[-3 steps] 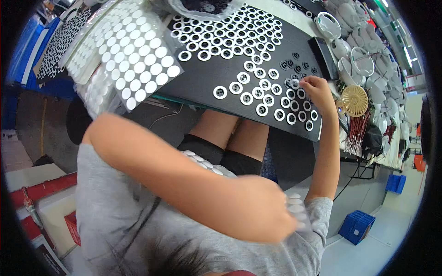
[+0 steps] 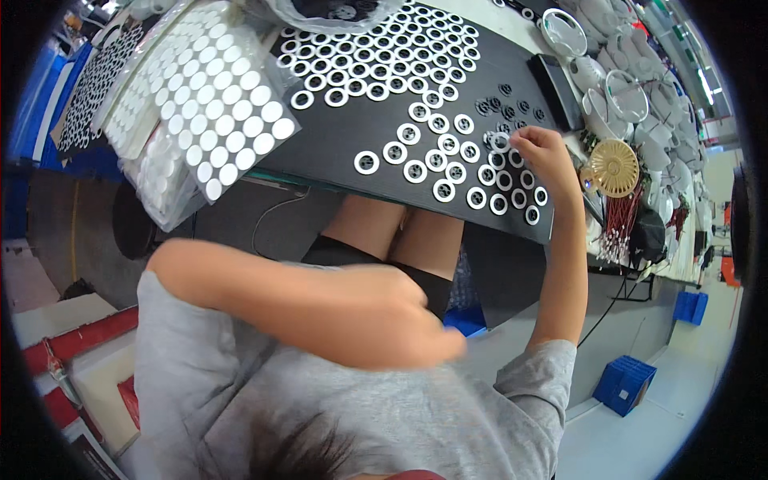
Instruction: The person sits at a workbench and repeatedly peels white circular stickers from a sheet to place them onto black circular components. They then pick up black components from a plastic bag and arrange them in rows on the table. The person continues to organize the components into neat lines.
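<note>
My right hand [image 2: 546, 156] reaches over the right side of the black table, its thumb and forefinger closed on the edge of a white ring [image 2: 499, 142]. This ring lies on or just over a black disc, among several black discs topped with white rings [image 2: 455, 172]. Bare black slotted discs [image 2: 505, 112] lie just beyond my fingertips. My left hand [image 2: 408, 324] is in the air in front of my chest, above my lap. It is smeared by motion, and I cannot make out its fingers or anything in them.
Rows of ringed discs [image 2: 376, 56] cover the table's far part, below a clear plastic bag [image 2: 332, 20]. Sheets of white round stickers [image 2: 220, 104] hang over the left edge. A black box [image 2: 558, 92], a yellow fan [image 2: 614, 168] and many grey-white housings [image 2: 628, 96] stand right.
My left hand has swung up and to the left, and the sheet of white round stickers beside it is out of sight. My right hand keeps its pinch at the ring.
</note>
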`<state>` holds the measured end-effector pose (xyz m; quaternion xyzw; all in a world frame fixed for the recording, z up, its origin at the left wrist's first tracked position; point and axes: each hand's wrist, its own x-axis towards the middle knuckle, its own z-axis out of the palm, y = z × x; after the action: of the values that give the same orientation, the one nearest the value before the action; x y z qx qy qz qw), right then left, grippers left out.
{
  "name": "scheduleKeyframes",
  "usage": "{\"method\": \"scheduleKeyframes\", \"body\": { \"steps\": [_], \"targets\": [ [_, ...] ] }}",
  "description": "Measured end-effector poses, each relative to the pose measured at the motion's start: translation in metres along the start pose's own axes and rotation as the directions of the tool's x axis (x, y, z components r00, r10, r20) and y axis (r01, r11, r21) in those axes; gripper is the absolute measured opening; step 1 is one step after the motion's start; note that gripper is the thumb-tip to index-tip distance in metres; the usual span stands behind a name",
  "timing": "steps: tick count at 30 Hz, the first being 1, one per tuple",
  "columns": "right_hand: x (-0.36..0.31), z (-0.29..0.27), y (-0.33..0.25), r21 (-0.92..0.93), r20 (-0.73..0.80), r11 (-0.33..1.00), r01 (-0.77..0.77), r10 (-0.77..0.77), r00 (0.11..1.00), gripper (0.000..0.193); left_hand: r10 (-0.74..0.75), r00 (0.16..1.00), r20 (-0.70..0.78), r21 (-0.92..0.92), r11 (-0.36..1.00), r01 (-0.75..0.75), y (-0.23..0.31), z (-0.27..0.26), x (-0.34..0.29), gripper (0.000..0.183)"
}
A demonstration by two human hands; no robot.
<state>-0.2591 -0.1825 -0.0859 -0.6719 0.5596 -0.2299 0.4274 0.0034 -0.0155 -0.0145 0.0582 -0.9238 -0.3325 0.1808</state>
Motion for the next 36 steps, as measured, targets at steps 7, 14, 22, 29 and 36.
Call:
{"method": "scheduleKeyframes", "body": {
  "steps": [7, 14, 22, 29, 36],
  "targets": [
    [0.004, 0.006, 0.014, -0.086, -0.064, 0.996, 0.006, -0.012, 0.998, 0.019, -0.306, 0.897, -0.32, -0.042, 0.95, 0.309, -0.017, 0.013, -0.045, 0.015],
    [0.006, 0.012, 0.015, -0.214, -0.149, 0.976, 0.025, -0.058, 0.987, 0.023, -0.566, 0.696, -0.442, -0.274, 0.824, 0.496, -0.033, 0.055, -0.061, 0.025],
    [0.012, 0.018, 0.011, -0.306, -0.168, 0.952, -0.007, -0.047, 0.985, 0.023, -0.55, 0.716, -0.431, -0.3, 0.835, 0.461, -0.05, 0.074, -0.045, 0.026],
    [-0.002, 0.027, -0.003, -0.438, -0.299, 0.899, 0.035, -0.182, 0.937, 0.017, -0.643, 0.693, -0.326, -0.418, 0.756, 0.504, -0.055, 0.089, -0.043, 0.026],
    [-0.103, 0.069, -0.055, -0.098, 0.166, 0.911, 0.401, -0.382, 0.909, 0.015, -0.777, 0.561, -0.286, -0.599, 0.602, 0.529, -0.07, 0.111, -0.047, 0.028]
  ]
}}
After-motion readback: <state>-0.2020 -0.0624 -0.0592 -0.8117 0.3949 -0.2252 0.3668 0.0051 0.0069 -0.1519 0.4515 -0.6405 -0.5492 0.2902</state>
